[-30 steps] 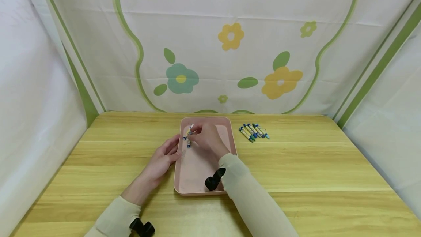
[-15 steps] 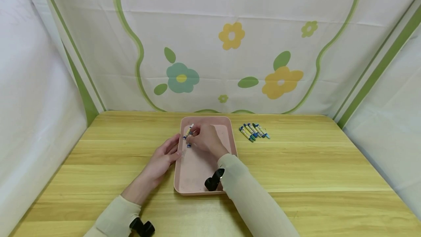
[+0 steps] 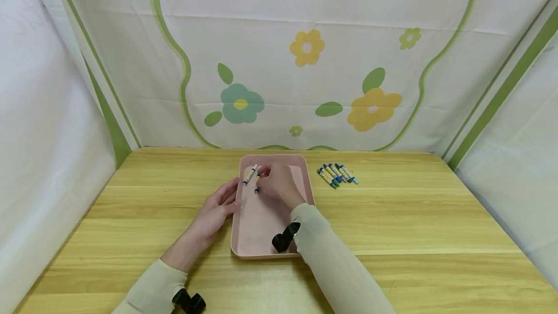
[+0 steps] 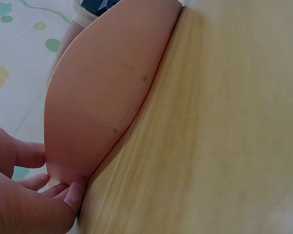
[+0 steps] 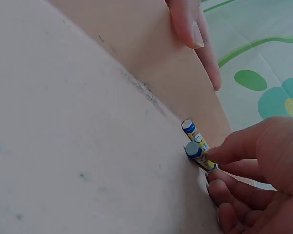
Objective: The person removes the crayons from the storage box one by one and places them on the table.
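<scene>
In the head view my left hand (image 3: pixel 216 211) is at the left side of a pink tray (image 3: pixel 236 236), thumb over the rim and fingers against the outer wall. The left wrist view shows those fingers touching the tray's wall (image 4: pixel 100 87). Inside the tray, my right hand (image 3: pixel 279 183) pinches a crayon (image 3: pixel 257 189) with a blue-and-yellow wrapper. Its grey-blue end (image 5: pixel 193 148) shows in the right wrist view; the fingers cover much of the rest. Just left of it lies a white-tipped crayon (image 3: pixel 250 175), close to the tray's left wall.
Right of the tray, several crayons (image 3: pixel 337 174) lie side by side on the wooden table (image 3: pixel 414 217), greens and blues among them. A white curtain (image 3: pixel 270 52) with printed flowers hangs behind the table. Dark marks dot the tray's floor (image 5: pixel 83 146).
My right hand has shifted slightly right with the pinched crayon, widening the gap to the white-tipped crayon, which has stayed near the left wall. The left hand has kept its place.
</scene>
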Demonstrator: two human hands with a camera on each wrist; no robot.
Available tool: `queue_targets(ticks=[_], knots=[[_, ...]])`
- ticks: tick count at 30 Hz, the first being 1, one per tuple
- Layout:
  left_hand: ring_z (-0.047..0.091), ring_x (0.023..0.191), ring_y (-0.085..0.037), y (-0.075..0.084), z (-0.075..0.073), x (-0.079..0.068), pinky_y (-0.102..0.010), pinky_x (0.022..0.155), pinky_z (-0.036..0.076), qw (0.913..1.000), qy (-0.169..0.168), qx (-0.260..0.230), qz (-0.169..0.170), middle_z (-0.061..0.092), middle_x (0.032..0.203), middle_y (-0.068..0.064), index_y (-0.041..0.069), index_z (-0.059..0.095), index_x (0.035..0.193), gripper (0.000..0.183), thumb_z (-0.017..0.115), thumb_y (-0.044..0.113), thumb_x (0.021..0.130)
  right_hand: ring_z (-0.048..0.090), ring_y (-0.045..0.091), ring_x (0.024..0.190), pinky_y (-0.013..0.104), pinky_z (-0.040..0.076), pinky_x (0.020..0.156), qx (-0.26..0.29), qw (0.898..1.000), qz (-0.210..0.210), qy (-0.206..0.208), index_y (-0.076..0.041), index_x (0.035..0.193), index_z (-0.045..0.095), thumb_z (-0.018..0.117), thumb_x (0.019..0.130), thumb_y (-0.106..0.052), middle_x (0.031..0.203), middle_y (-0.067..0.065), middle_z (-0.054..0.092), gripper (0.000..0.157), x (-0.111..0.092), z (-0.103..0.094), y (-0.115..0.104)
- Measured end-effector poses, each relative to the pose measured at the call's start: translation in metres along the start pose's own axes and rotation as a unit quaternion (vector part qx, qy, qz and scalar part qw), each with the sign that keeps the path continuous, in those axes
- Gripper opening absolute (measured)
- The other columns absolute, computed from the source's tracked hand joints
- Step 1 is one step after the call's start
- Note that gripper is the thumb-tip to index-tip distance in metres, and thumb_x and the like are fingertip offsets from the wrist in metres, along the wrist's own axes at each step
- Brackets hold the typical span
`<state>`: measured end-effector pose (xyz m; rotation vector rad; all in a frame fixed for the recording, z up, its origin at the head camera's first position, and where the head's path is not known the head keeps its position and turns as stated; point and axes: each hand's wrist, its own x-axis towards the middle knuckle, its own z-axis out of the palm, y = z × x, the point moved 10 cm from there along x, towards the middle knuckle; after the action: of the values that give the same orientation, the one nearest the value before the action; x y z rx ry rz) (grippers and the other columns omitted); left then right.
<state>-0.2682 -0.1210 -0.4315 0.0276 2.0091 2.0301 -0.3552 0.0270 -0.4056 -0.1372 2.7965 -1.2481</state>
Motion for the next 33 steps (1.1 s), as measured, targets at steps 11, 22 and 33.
queue_targets(ticks=[11,22,33], knots=[[0.024,0.165,-0.032,-0.0002,0.0001,-0.0001,-0.052,0.133,0.026,1.0,0.0,-0.001,-0.002,0.023,0.178,-0.013,0.01,0.022,0.17,0.067,0.047,0.001,0.109,0.061,0.017,0.081,0.026,0.05,0.068,-0.001,1.0,0.005,0.01,-0.01,0.107,0.076,0.084,0.088,-0.014,0.09,0.002,0.069,0.021,-0.0001,0.0003,0.0005],[0.024,0.165,-0.032,-0.0002,0.0001,-0.0001,-0.051,0.133,0.026,1.0,0.0,-0.003,-0.002,0.022,0.178,-0.012,0.01,0.022,0.17,0.067,0.047,0.001,0.108,0.062,0.018,0.082,0.026,0.05,0.069,-0.011,0.999,0.023,0.029,-0.009,0.1,0.079,0.082,0.089,-0.011,0.09,0.003,0.072,0.012,-0.0006,-0.0035,0.0033],[0.023,0.165,-0.032,0.0,0.0006,-0.0004,-0.051,0.133,0.026,1.0,-0.003,-0.002,0.0,0.022,0.178,-0.012,0.01,0.022,0.17,0.067,0.047,0.001,0.109,0.066,0.018,0.086,0.028,0.054,0.072,-0.018,0.999,0.021,0.036,-0.011,0.097,0.083,0.077,0.089,-0.005,0.097,0.003,0.078,0.011,-0.0017,-0.0068,0.0025]])
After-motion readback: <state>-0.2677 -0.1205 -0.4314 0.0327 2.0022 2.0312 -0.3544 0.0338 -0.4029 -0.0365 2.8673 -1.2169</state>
